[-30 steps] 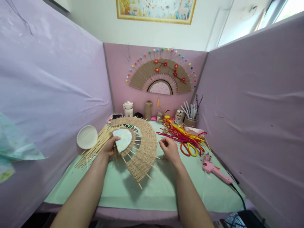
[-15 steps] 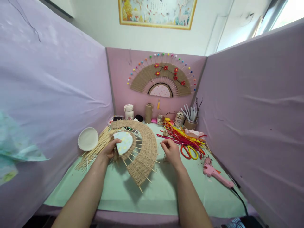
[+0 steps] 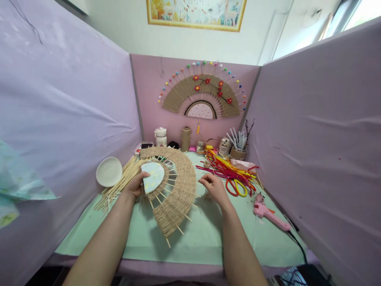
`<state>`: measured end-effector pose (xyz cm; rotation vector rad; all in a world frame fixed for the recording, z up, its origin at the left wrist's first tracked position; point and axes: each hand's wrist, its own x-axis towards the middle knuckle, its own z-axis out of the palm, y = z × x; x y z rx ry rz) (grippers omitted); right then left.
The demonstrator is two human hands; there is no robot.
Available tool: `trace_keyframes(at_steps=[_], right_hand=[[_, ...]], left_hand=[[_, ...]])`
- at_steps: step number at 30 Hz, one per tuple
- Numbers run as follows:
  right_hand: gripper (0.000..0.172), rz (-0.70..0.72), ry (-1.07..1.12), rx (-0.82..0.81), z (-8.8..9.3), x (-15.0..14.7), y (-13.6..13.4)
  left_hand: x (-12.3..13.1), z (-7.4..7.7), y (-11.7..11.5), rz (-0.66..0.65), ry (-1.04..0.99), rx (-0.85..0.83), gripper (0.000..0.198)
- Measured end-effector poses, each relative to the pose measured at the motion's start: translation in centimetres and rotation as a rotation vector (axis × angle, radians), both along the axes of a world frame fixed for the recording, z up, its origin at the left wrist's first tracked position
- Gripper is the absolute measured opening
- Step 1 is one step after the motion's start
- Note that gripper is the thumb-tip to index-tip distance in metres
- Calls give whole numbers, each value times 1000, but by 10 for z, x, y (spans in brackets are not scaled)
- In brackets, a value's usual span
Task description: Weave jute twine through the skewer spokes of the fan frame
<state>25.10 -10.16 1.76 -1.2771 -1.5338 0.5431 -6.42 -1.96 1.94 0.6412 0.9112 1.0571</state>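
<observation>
My left hand is closed on the inner end of a woven fan, its thumb lying over the pale patterned half-round panel. Thin wooden sticks run out from that panel through a broad band of tan woven cord, and their bare tips poke past the outer edge. The fan is held tilted above the table. Just right of the band, my right hand has thumb and forefinger pinched together close to a stick tip. Whatever is between those fingers is too small to make out.
Behind the fan lie loose bamboo sticks and a white dish. Red and yellow pipe cleaners, scissors and a corded pink glue gun are at right. A finished fan hangs on the back panel.
The fan has turned slightly, its lower end swinging to the left and down. My right hand stays pinched by the outer edge and has barely moved.
</observation>
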Motion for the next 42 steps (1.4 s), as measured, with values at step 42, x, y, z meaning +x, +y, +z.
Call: trace_keyframes(at_steps=[42], right_hand=[[10, -54, -223, 446, 2, -1, -5]], left_hand=[[-4, 0, 0, -96, 37, -46, 48]])
